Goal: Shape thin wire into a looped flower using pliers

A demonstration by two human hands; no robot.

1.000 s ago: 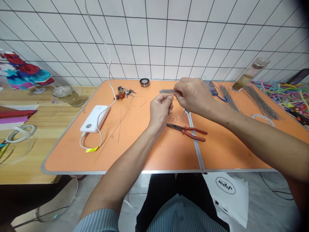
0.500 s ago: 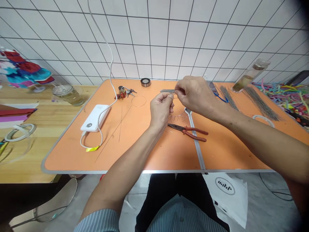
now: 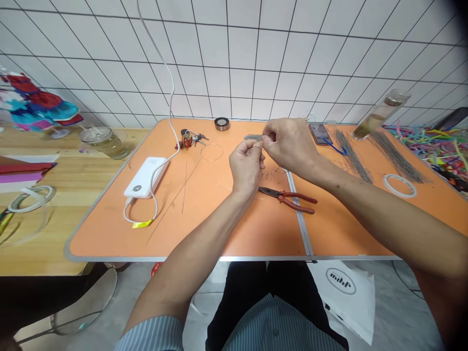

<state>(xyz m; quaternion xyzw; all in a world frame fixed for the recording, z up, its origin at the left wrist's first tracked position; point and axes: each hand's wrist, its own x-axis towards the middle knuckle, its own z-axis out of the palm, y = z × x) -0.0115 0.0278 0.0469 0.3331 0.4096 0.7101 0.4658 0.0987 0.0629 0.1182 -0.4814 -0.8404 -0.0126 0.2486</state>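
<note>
My left hand (image 3: 246, 167) and my right hand (image 3: 290, 144) meet above the orange folding table (image 3: 204, 234), their fingertips pinching a thin metal wire (image 3: 259, 145) between them. The wire is too fine to follow through the fingers. Just behind the fingertips lies a small bundle of straight wires (image 3: 252, 137), partly hidden by my right hand. Below my hands, a tangle of bent wire (image 3: 274, 175) sits on the table. Red-handled long-nose pliers (image 3: 287, 200) lie just right of my left wrist, untouched.
A wire ring (image 3: 211, 152), keys (image 3: 190, 139), a white power bank (image 3: 145, 177) with its cable, and a tape roll (image 3: 222, 124) lie left. Wire bundles (image 3: 353, 156), a phone (image 3: 319, 133) and a glass jar (image 3: 380, 114) lie right, beyond my right forearm.
My fingertips have shifted slightly on the wire, and my hands sit a little closer together. The whole view has drifted slightly, with the pliers and table still in place.
</note>
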